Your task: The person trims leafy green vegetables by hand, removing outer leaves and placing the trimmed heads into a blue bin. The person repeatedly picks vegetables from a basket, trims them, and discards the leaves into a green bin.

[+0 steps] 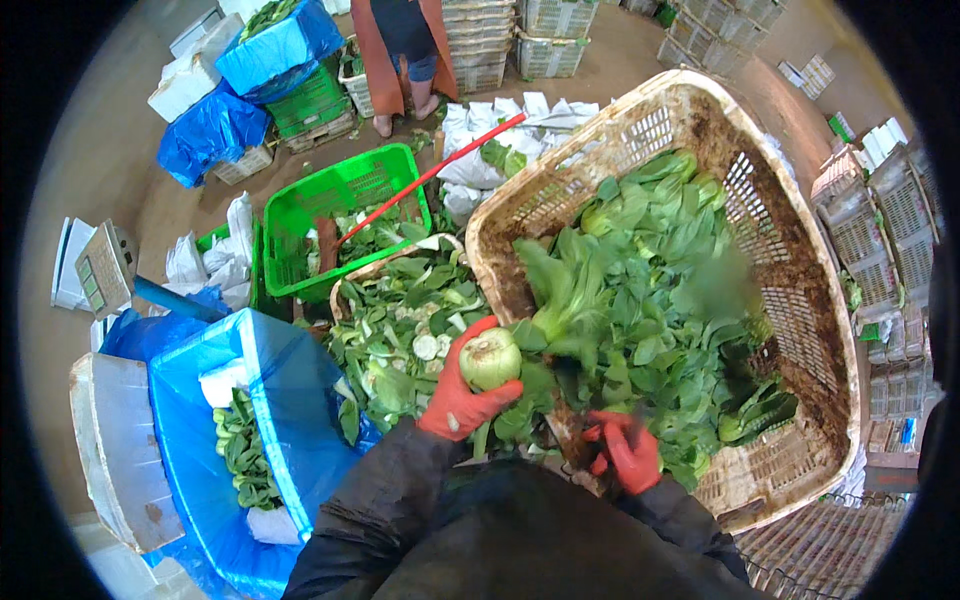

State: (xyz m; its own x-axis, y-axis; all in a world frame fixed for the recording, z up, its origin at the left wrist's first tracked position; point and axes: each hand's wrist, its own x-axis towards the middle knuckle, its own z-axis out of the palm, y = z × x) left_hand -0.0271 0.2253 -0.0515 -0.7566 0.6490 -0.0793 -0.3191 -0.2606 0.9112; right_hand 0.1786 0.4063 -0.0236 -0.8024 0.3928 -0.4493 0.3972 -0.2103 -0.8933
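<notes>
My left hand point(471, 386), in a red glove, holds a head of leafy greens, likely bok choy point(491, 358), by its pale base, the cut end facing up. My right hand point(628, 450), also red-gloved, has its fingers curled at the near edge of a large dirty white plastic crate point(795, 450). Whether it grips something is unclear; a dark blurred shape lies just above it. Heads of leafy greens point(652, 277) fill much of that crate. Trimmed leaves and pale cut stem ends point(426, 346) heap in a smaller basket beyond my left hand.
A blue-lined box point(300, 420) at left holds a row of greens. Beyond are a green crate point(337, 277) with a red stick point(435, 172) across it, and white sacks point(476, 169). A person point(409, 52) stands at the back near stacked crates point(555, 45).
</notes>
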